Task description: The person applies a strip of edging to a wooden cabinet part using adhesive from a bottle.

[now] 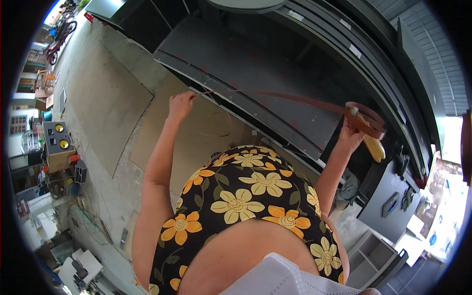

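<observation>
My left hand (182,105) is closed, its fingers pinching the end of a thin brown band (305,100). The band stretches across to the right, over a dark grey board (231,59) dotted with faint red marks. At the other end, my right hand (350,134) is wrapped around a coiled roll of brown edge banding (377,129). A yellow object like a tool handle (374,148) sticks out below the roll, against the same hand. What kind of tool it is, I cannot make out.
Flat brown sheets (196,123) lie on the concrete floor, with a loose thin loop (216,124) on them. Dark panels curve along the far right side. A speaker box (60,137) stands at left, and a small open shelf unit (368,255) at lower right.
</observation>
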A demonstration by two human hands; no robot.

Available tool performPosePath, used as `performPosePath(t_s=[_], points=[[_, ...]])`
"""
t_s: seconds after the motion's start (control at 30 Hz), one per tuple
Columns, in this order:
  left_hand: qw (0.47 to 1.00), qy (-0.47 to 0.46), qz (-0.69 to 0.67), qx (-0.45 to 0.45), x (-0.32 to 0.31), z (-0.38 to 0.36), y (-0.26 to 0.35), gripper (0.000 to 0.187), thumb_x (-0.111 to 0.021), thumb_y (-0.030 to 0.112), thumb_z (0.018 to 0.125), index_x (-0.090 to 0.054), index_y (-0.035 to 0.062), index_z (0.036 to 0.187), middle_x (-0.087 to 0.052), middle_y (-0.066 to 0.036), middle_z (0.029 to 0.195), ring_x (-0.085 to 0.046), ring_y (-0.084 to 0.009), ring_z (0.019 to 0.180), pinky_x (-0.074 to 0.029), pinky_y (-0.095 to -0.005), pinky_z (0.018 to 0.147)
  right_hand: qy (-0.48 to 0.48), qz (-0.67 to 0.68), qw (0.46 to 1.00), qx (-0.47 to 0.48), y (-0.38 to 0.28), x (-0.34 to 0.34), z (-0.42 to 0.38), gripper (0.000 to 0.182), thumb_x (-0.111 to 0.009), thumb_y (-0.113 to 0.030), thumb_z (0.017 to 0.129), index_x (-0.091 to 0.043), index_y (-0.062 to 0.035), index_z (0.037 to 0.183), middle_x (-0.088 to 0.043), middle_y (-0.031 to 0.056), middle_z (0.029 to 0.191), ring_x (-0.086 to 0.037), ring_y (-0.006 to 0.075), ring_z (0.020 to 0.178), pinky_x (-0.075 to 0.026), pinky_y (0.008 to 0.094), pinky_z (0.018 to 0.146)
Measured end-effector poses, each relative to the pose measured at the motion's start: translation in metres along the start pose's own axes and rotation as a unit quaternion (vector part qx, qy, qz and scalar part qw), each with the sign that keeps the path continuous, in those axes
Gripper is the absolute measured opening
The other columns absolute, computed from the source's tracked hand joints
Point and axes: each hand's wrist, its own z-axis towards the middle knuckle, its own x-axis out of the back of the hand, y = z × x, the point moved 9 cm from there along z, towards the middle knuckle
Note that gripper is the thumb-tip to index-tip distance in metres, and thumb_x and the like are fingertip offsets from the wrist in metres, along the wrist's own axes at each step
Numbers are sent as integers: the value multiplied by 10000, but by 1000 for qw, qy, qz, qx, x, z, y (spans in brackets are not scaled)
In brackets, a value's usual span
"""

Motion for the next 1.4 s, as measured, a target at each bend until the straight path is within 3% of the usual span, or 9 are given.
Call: performPosePath(t_s=[0.17, 0.27, 0.37, 0.5, 0.6, 0.77, 1.07, 1.13, 1.4], points=[[983, 90, 148, 68, 50, 0, -75, 109, -581, 152, 765, -622, 171, 864, -633, -70, 820, -601, -304, 843, -444, -407, 745, 50, -8, 999, 17, -4, 6, 4, 665, -718, -279, 750, -387, 17, 1245, -444, 229, 1254, -428, 385, 1199, -386, 593, 957], [957, 191, 140, 169, 95, 16, -132, 102, -549, 145, 784, -644, 166, 815, -628, -112, 822, -610, -313, 817, -480, -422, 694, 60, -1, 998, -4, 3, 12, 5, 701, -728, -305, 741, -373, 9, 1259, -444, 207, 1249, -431, 379, 1194, -388, 565, 971], [934, 243, 147, 218, 174, 40, -126, 145, -530, 120, 790, -666, 149, 830, -633, -130, 836, -612, -321, 828, -487, -435, 705, 56, -15, 998, -22, 15, 11, 7, 689, -741, -266, 729, -377, 2, 1250, -449, 189, 1223, -467, 361, 1148, -418, 542, 957], [920, 350, 116, 135, 256, 81, -106, 144, -536, 81, 765, -674, 118, 787, -632, -140, 858, -616, -326, 818, -489, -424, 695, 84, -50, 994, -43, 28, 21, -2, 707, -766, -260, 698, -383, -20, 1241, -461, 178, 1192, -486, 333, 1113, -414, 516, 958], [919, 369, 118, 75, 285, 120, -85, 138, -541, 64, 751, -667, 117, 770, -625, -140, 845, -613, -342, 790, -490, -421, 685, 106, -37, 993, -29, 31, 25, -6, 690, -768, -253, 696, -397, -15, 1225, -471, 179, 1177, -483, 324, 1112, -409, 517, 960], [943, 310, 116, -31, 282, 205, -73, 129, -544, 46, 737, -652, 113, 762, -597, -148, 872, -596, -348, 845, -480, -422, 711, 141, 1, 990, -13, 35, 46, -16, 645, -758, -244, 709, -423, -3, 1204, -493, 183, 1147, -492, 330, 1096, -412, 520, 958], [964, 205, 65, -156, 192, 320, -60, 144, -486, -35, 723, -602, 50, 725, -585, -137, 870, -582, -324, 842, -468, -398, 721, 210, -16, 974, 77, 29, 71, -67, 636, -735, -278, 737, -419, 7, 1209, -508, 181, 1123, -534, 334, 1036, -454, 494, 924], [975, 157, 57, -147, 164, 331, -53, 120, -503, 0, 734, -604, 61, 716, -580, -146, 878, -580, -341, 844, -467, -421, 714, 215, -9, 972, 99, 20, 85, -79, 636, -733, -286, 739, -417, 14, 1203, -505, 182, 1116, -536, 337, 1028, -454, 493, 925], [943, 131, 118, -284, 160, 376, -41, 112, -517, 62, 720, -589, 87, 638, -583, -124, 813, -585, -346, 790, -464, -443, 727, 259, -21, 958, 117, 47, 81, -125, 616, -724, -295, 750, -416, 26, 1176, -499, 189, 1090, -523, 327, 1040, -458, 481, 913]])
